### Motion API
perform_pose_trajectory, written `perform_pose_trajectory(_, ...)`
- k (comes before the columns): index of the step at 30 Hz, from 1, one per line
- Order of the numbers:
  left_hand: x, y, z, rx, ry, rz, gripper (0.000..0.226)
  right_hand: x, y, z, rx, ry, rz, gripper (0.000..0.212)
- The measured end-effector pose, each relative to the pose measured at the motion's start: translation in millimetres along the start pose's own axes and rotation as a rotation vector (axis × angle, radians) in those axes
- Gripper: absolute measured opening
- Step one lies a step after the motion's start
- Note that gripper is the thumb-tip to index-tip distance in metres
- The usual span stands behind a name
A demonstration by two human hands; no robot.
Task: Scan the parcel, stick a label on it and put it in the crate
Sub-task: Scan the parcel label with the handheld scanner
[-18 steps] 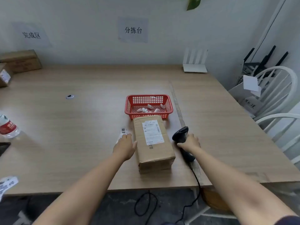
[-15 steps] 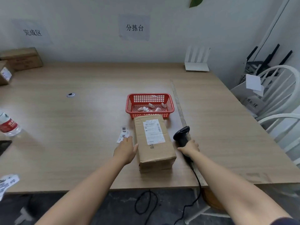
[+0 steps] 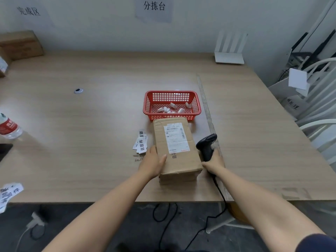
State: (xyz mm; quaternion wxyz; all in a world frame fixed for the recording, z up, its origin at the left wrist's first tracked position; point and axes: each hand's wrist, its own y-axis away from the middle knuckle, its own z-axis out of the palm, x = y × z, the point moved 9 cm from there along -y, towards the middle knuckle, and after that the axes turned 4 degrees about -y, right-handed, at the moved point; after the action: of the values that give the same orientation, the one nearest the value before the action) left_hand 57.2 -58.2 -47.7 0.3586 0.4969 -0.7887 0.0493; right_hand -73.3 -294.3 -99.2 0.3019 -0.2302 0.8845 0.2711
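Wooden table: left hand clasps the parcel, right hand closes its grip on the scanner; scanning, labelling and crating all seem left.

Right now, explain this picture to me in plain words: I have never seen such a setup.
There is no machine here: a person wears a camera on the head, looking down at their own two bare hands. On the wooden table lies a cardboard parcel with a printed slip on top. The left hand grips the parcel's left edge. The right hand closes on a black corded scanner. Loose labels lie left of the parcel; a red basket holding small white pieces stands just behind it. A water bottle lies at the left edge.
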Motion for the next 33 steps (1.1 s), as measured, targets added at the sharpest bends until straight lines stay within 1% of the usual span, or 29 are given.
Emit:
perform_pose_trajectory(3,-5,-8,1,0.001,0.106,-0.05,0.055,-8,4,-3,0.047,-0.207,0.018,0.058)
perform_pose_trajectory(5,-10,-13,4,-0.011,0.204,-0.108,0.058,-19,6,-9,0.063,-0.362,0.011,0.047)
perform_pose_trajectory(8,-13,-13,16,-0.091,0.534,-0.237,0.063,-40,7,-14,0.033,-0.524,-0.049,0.027)
perform_pose_trajectory(10,-13,-9,26,-0.157,0.723,-0.332,0.067,-55,11,-11,-0.015,-0.569,-0.082,0.02)
perform_pose_trajectory(13,-13,-5,35,-0.215,0.82,-0.346,0.062,-68,18,-1,-0.081,-0.61,-0.095,0.021)
perform_pose_trajectory(15,-17,-4,40,-0.22,0.87,-0.35,0.06,-71,21,2,-0.093,-0.606,-0.097,0.022)
perform_pose_trajectory(17,-19,-2,43,-0.223,0.944,-0.355,0.061,-73,24,3,-0.101,-0.597,-0.105,0.02)
perform_pose_trajectory(18,-18,-2,44,-0.226,0.99,-0.348,0.061,-74,26,3,-0.106,-0.586,-0.113,0.019)
perform_pose_trajectory(21,-13,-1,42,-0.241,1.124,-0.293,0.057,-78,32,-4,-0.109,-0.58,-0.135,0.026)
perform_pose_trajectory(24,-15,0,37,-0.249,1.138,-0.277,0.062,-83,37,-15,-0.116,-0.672,-0.166,0.026)
perform_pose_trajectory(29,-21,-2,32,-0.216,1.09,-0.295,0.084,-94,49,-31,-0.153,-0.717,-0.208,0.032)
perform_pose_trajectory(31,-18,-2,29,-0.225,1.077,-0.271,0.086,-96,57,-42,-0.113,-0.693,-0.227,0.031)
perform_pose_trajectory(33,-15,-3,27,-0.23,1.079,-0.258,0.082,-98,66,-54,-0.041,-0.69,-0.247,0.024)
